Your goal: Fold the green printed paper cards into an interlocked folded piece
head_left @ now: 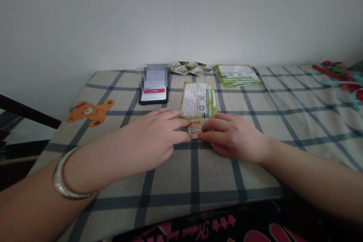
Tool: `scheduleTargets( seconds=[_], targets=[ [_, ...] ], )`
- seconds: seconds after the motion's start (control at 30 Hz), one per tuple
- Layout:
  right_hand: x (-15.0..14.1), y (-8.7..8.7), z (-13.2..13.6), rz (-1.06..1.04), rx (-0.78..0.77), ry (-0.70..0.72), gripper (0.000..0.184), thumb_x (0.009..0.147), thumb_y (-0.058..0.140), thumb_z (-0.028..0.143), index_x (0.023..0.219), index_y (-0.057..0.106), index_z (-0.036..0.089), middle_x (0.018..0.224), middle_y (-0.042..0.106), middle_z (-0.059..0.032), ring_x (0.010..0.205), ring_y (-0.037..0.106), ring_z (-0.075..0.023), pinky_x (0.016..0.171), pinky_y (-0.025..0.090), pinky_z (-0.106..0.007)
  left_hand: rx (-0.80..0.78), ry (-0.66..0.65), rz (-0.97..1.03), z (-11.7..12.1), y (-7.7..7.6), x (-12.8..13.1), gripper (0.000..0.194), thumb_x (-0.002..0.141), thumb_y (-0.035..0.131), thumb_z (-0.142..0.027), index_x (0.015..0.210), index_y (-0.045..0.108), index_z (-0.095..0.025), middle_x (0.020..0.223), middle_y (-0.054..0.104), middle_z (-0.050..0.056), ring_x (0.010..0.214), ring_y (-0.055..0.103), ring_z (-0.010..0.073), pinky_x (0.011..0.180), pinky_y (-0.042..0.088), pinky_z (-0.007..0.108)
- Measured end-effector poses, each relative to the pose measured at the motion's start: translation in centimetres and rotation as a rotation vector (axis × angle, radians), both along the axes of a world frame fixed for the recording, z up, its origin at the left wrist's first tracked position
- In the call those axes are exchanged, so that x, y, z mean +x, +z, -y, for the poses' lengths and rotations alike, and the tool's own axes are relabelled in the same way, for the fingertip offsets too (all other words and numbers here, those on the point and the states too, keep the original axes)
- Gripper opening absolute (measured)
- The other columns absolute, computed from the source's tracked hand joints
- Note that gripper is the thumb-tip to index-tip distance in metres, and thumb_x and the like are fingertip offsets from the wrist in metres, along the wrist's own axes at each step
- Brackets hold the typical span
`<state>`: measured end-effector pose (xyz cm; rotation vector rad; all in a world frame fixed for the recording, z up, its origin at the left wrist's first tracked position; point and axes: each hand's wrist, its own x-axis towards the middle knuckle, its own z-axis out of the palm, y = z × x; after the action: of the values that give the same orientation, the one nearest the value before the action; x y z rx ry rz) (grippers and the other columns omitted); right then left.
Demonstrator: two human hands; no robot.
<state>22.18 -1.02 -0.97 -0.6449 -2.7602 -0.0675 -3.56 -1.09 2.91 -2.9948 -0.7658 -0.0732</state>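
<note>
A green and white printed card (199, 100) with QR codes lies flat in the middle of the table. Against its near edge is a small printed piece of paper (194, 130) with an orange label; whether it is a folded part of the card or separate, I cannot tell. My left hand (153, 136), a silver bangle on its wrist, reaches in with fingers stretched out, their tips on the left side of the paper. From the other side, my right hand (234, 134) has bent fingers pressed together at the paper's right edge. Its thumb is partly hidden.
A phone (154, 90) with a lit screen lies at the back left. Beside it are folded green paper pieces (190, 69) and a stack of similar cards (236, 75). Red and teal strips (340, 77) sit far right. A bear sticker (90, 112) marks the checked tablecloth (170, 189).
</note>
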Motion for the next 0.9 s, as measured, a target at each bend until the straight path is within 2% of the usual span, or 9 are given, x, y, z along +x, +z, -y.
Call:
scheduleTargets(
  seconds=[0.13, 0.3, 0.43, 0.53, 0.8, 0.9],
  targets=[
    [-0.1, 0.05, -0.06, 0.008, 0.072, 0.055, 0.034, 0.094, 0.052, 0.023, 0.127, 0.06, 0.019, 0.115, 0.069, -0.0052, 0.102, 0.06, -0.0229, 0.085, 0.051, -0.038, 0.04, -0.026, 0.013, 0.03, -0.55, 0.03, 0.027, 0.083, 0.055, -0.011, 0.103, 0.069, -0.021, 0.121, 0.067, 0.007, 0.121, 0.056, 0.0255, 0.103, 0.046, 0.045],
    [-0.22, 0.31, -0.04, -0.002, 0.121, 0.076, 0.031, 0.095, 0.051, 0.024, 0.124, 0.062, 0.019, 0.118, 0.069, -0.0053, 0.106, 0.059, -0.023, 0.086, 0.049, -0.038, 0.02, -0.047, -0.005, 0.22, -0.62, 0.25, 0.024, 0.083, 0.054, -0.011, 0.1, 0.07, -0.017, 0.117, 0.067, 0.009, 0.116, 0.058, 0.0237, 0.1, 0.049, 0.04],
    [-0.26, 0.15, -0.03, -0.003, 0.076, 0.072, 0.032, 0.093, 0.053, 0.023, 0.123, 0.062, 0.018, 0.119, 0.069, -0.006, 0.106, 0.059, -0.0222, 0.089, 0.048, -0.039, 0.02, -0.036, -0.008, 0.4, -0.32, 0.49, 0.027, 0.083, 0.054, -0.012, 0.104, 0.07, -0.016, 0.119, 0.066, 0.011, 0.115, 0.058, 0.0263, 0.097, 0.051, 0.042],
    [-0.35, 0.0, -0.03, -0.006, 0.022, 0.057, 0.033, 0.09, 0.056, 0.021, 0.123, 0.062, 0.019, 0.117, 0.068, -0.0057, 0.103, 0.059, -0.0221, 0.088, 0.048, -0.039, 0.016, -0.04, -0.009, 0.42, -0.08, 0.64, 0.024, 0.082, 0.055, -0.012, 0.1, 0.071, -0.015, 0.115, 0.068, 0.011, 0.114, 0.059, 0.0275, 0.098, 0.051, 0.044],
    [-0.54, 0.37, 0.07, -0.019, -0.044, 0.007, 0.031, 0.087, 0.056, 0.016, 0.115, 0.066, 0.022, 0.115, 0.067, -0.0063, 0.099, 0.058, -0.0217, 0.086, 0.049, -0.038, -0.056, -0.06, 0.012, 0.34, 0.02, 0.5, 0.029, 0.082, 0.051, -0.012, 0.106, 0.067, -0.017, 0.112, 0.068, 0.007, 0.11, 0.061, 0.023, 0.1, 0.05, 0.041],
    [-0.52, 0.56, 0.01, -0.007, -0.046, 0.01, 0.031, 0.088, 0.055, 0.017, 0.117, 0.066, 0.021, 0.116, 0.066, -0.0073, 0.101, 0.058, -0.0224, 0.086, 0.049, -0.039, -0.039, -0.071, 0.003, 0.38, -0.14, 0.6, 0.026, 0.082, 0.052, -0.011, 0.103, 0.067, -0.017, 0.109, 0.068, 0.007, 0.107, 0.061, 0.0233, 0.097, 0.051, 0.041]
  ],
)
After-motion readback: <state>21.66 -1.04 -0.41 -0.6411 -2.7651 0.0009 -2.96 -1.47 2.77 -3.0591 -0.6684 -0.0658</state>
